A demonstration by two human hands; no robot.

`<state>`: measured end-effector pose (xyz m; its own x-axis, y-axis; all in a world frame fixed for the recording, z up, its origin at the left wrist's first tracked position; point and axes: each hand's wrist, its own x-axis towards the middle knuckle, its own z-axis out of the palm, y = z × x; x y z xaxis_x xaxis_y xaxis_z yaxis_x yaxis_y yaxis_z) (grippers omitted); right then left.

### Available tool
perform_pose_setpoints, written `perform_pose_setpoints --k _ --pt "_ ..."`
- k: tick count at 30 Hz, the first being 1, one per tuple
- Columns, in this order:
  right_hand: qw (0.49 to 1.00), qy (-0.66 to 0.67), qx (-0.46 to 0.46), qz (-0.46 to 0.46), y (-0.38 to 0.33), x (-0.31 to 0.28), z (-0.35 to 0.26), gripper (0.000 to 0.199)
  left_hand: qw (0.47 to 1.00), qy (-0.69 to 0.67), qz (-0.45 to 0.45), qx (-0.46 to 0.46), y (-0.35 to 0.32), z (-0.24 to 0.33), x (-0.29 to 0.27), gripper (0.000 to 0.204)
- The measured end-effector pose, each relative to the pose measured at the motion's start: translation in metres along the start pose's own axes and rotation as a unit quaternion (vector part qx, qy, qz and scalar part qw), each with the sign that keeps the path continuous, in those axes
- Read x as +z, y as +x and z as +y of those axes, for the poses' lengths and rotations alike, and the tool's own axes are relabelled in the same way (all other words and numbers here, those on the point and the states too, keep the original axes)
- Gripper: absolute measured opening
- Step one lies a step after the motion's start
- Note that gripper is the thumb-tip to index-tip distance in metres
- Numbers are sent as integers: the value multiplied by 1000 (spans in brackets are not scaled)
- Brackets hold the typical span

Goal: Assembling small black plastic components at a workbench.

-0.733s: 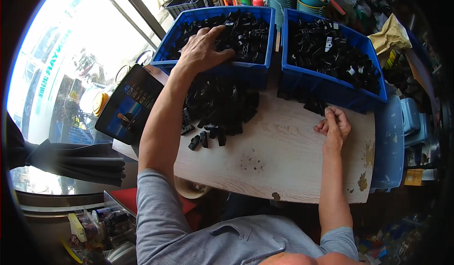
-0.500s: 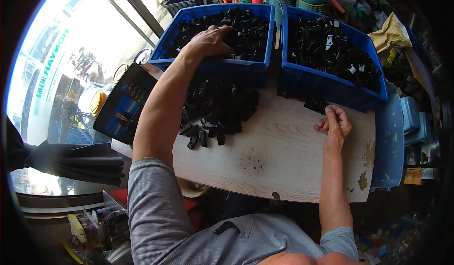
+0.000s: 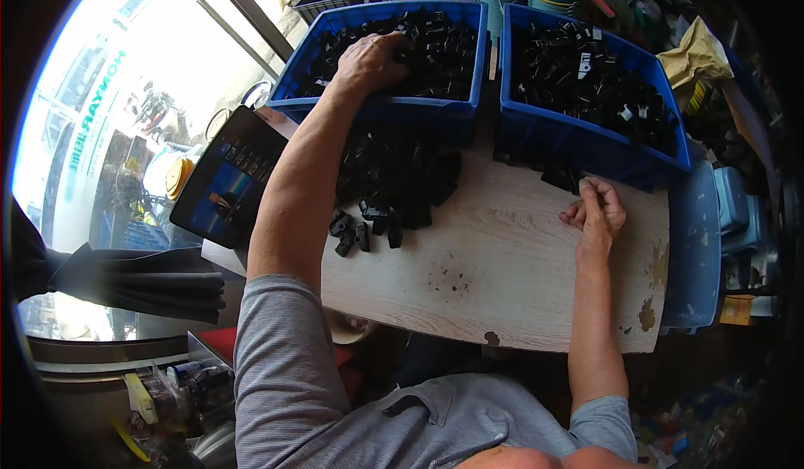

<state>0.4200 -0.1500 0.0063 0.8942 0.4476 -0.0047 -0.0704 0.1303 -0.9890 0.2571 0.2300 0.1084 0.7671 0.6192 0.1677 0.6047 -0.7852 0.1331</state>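
Note:
My left hand (image 3: 371,63) reaches into the left blue bin (image 3: 402,110), which is heaped with small black plastic parts (image 3: 448,59). Its fingers curl down among the parts, and their tips are hidden. At the right of the board, my right hand (image 3: 596,213) is closed, thumb against the bent fingers. Whatever is in that pinch is too small to make out. A few black parts (image 3: 557,176) lie right by those fingertips, in front of the right blue bin (image 3: 586,155). Under my left forearm's side spreads a pile of black parts (image 3: 398,180) on the board.
The pale wood-grain board (image 3: 502,260) has chipped, stained patches. A tablet (image 3: 226,180) leans at the left near the window. Stacked teal tubs (image 3: 490,0) and a brown paper bag (image 3: 695,54) stand behind. A lighter blue bin (image 3: 695,251) adjoins the board's right edge.
My left hand has moved slightly farther into the left bin, its fingers more curled. My right hand stays closed in about the same place. The whole view has shifted a little.

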Motion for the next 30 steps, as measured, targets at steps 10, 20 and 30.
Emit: perform_pose_setpoints --k 10,20,30 --pt "1000 -2 0 5 0 0 -1 11 998 -56 14 18 1 -6 6 41" --pt "1000 16 -4 -6 1 2 -1 13 956 -220 196 7 -14 -8 -14 31" --pt "1000 4 6 4 0 -1 0 11 879 -226 418 28 -144 40 -1 27"
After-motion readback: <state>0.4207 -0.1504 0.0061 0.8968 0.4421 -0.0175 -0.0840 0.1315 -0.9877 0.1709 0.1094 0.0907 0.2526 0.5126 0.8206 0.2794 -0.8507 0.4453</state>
